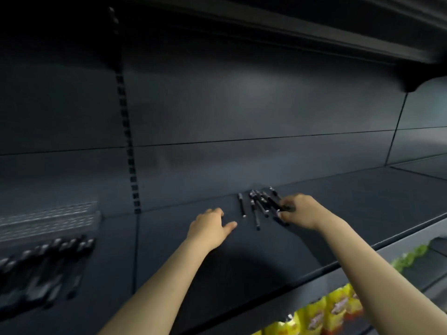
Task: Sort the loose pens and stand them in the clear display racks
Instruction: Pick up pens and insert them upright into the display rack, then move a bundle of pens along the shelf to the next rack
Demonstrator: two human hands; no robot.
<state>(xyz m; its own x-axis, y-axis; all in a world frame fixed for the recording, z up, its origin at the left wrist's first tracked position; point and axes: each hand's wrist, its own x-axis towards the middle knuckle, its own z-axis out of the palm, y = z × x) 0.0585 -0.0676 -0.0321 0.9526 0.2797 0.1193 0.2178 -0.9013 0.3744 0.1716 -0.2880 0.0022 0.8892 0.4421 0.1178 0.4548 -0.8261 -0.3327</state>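
On the dark shelf (314, 201), your right hand (298, 210) pinches black pens (260, 205) from the loose pile by the back wall. Your left hand (210, 227) rests flat and open beside them. Far left, more pens (48, 264) seem to stand in a clear rack (48, 217), but it's blurry.

A single wide-angle view looks out from the person's head, close in front of a dark shelf (242, 274). It faces forward and slightly down onto the shelf's top. The back panel (242, 112) fills the upper half of the frame, and the underside of the upper shelf (290, 25) crosses the top right. Both forearms enter from the bottom edge and reach away from the lens, placing the left hand (210, 228) and right hand (300, 211) just below the middle of the frame. The shelf front slants up to the right, with yellow packets (326, 313) below it in the lower right corner. A clear rack (48, 218) is blurred at the left edge.
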